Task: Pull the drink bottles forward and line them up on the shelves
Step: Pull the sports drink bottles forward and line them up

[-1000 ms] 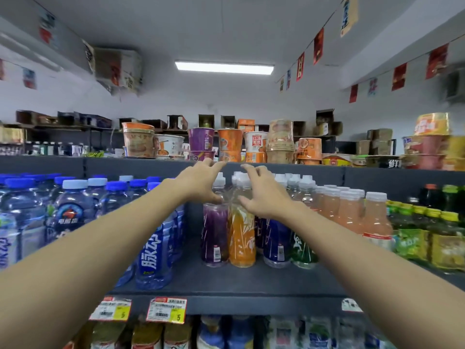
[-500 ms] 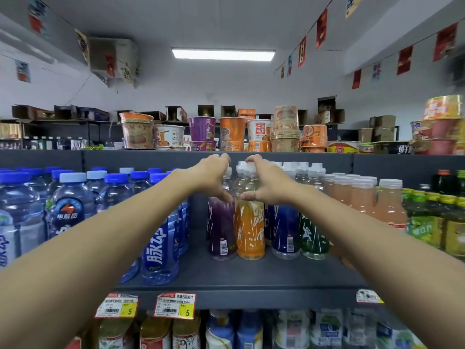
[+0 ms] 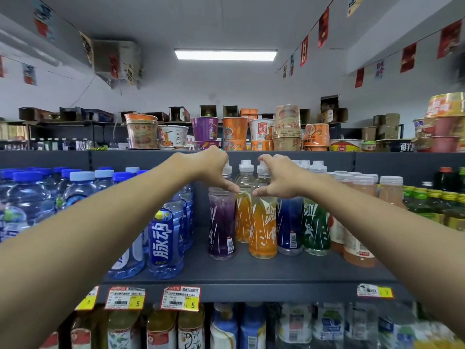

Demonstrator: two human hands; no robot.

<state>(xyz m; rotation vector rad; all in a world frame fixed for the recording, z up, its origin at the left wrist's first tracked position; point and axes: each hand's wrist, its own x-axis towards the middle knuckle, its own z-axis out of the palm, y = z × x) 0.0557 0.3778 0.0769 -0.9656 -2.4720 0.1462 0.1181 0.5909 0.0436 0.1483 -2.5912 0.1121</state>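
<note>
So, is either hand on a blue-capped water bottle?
No, the left hand grips the purple bottle by its neck, and the right hand grips the front orange bottle.

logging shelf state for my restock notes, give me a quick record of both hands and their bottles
left hand: fingers grip neck of purple bottle
right hand: fingers grip neck of front orange bottle
bottle pose: both upright on shelf, short of its front edge
right of them: blue bottle, then green bottle
</note>
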